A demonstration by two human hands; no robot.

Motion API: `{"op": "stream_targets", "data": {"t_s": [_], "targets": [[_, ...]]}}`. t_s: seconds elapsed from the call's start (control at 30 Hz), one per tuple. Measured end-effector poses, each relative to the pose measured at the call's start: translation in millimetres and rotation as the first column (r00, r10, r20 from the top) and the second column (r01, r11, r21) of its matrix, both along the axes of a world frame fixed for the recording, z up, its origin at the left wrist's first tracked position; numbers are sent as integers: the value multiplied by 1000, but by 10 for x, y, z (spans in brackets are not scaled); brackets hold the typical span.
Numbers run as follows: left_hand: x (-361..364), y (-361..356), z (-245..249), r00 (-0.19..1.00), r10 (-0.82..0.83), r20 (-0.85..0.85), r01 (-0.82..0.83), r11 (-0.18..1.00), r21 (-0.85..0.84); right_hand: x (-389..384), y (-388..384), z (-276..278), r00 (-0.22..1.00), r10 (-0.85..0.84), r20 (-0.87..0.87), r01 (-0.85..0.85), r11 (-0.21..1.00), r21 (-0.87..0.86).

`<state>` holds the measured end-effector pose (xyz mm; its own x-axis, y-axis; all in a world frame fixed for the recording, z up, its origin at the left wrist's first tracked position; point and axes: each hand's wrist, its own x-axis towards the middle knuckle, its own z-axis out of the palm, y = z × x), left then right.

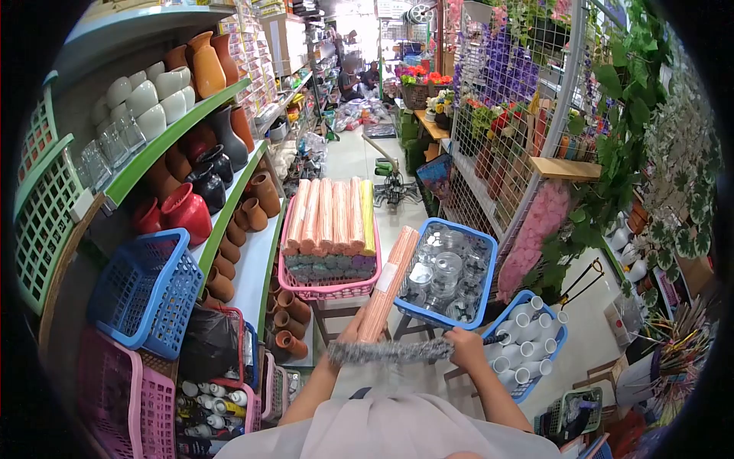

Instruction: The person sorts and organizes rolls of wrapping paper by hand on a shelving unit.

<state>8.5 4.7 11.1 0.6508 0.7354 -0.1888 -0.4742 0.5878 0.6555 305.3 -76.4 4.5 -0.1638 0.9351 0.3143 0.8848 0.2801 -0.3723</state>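
On the L shelf (248, 287), glazed and terracotta pots (264, 195). Pink basket (329, 291): orange rolls, one yellow, grey below. Left hand (355, 330) grips a long orange bundle (391, 279) w/ paper band, tilted up. Grey fuzzy rod (390, 352) lies horiz. in front of the chest. Blue basket (487, 264): clear jars. Right hand (465, 348) fisted on the rod's end. 2nd blue basket (540, 378): white cups.

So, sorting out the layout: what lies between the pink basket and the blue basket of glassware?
In the head view, a bundle of orange sticks, held by the left hand, rises between the pink basket and blue basket.
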Motion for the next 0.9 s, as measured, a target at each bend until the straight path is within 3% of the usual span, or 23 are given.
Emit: {"op": "stream_targets", "data": {"t_s": [0.03,0.1,0.13,0.17,0.23,0.27,0.3,0.33,0.37,0.4,0.43,0.5,0.53,0.57,0.63,0.7,0.77,0.8,0.83,0.9], "targets": [[-4,4,34,1000,-4,-2,4,1000,-1,49,60,-78,1000,-4,-2,4,1000,-1],[2,-39,92,995,34,-95,-24,994,102,88,159,-134,921,-372,-113,359,926,-119],[17,-54,118,988,57,-146,-40,993,114,39,140,-20,886,-398,-237,377,917,-131],[2,-38,49,988,49,-149,-32,993,113,45,107,-49,882,-406,-239,384,914,-134],[-45,16,-9,978,7,-211,5,998,55,6,44,-54,996,-69,-54,69,998,-4],[-29,25,-46,976,-5,-218,18,998,58,-4,38,-38,994,41,100,-36,998,-55],[34,-43,88,981,95,-171,-74,990,122,18,56,-74,995,29,91,-24,998,-52],[59,-70,175,974,191,-118,-169,969,180,61,90,-123,1000,-26,17,26,1000,4],[21,-54,189,975,183,-126,-159,970,181,83,113,-177,995,-75,-58,78,995,55],[-43,-51,185,973,131,-189,-92,975,200,23,161,-57,960,-259,-103,250,964,-94],[-95,-49,185,965,82,-251,-27,977,213,-29,186,-85,959,-263,-106,253,963,-99],[-157,-10,154,952,73,-296,-7,976,219,-103,269,-183,837,-468,-284,446,884,-144],[-191,39,64,929,85,-360,-16,982,190,-131,271,-238,927,-286,-244,288,957,-25],[-211,63,4,903,92,-421,-27,987,159,-163,270,-207,928,-285,-242,286,958,-32],[-179,73,115,886,139,-441,-41,973,225,-213,268,-98,1000,-1,-22,0,999,-54],[-160,108,182,870,189,-455,-54,955,293,-143,426,-221,994,-77,-78,72,996,-60],[-161,166,186,948,145,-285,-69,963,260,-88,605,-336,852,-451,-265,435,892,-119],[-173,224,155,942,133,-309,-47,961,273,-100,668,-341,810,-509,-291,480,861,-171],[-193,319,63,943,130,-305,-44,961,274,-145,679,-277,809,-512,-289,484,859,-167],[-195,530,-1,916,105,-387,-26,979,203,-246,614,-114,977,-165,-136,163,986,-23]]}}
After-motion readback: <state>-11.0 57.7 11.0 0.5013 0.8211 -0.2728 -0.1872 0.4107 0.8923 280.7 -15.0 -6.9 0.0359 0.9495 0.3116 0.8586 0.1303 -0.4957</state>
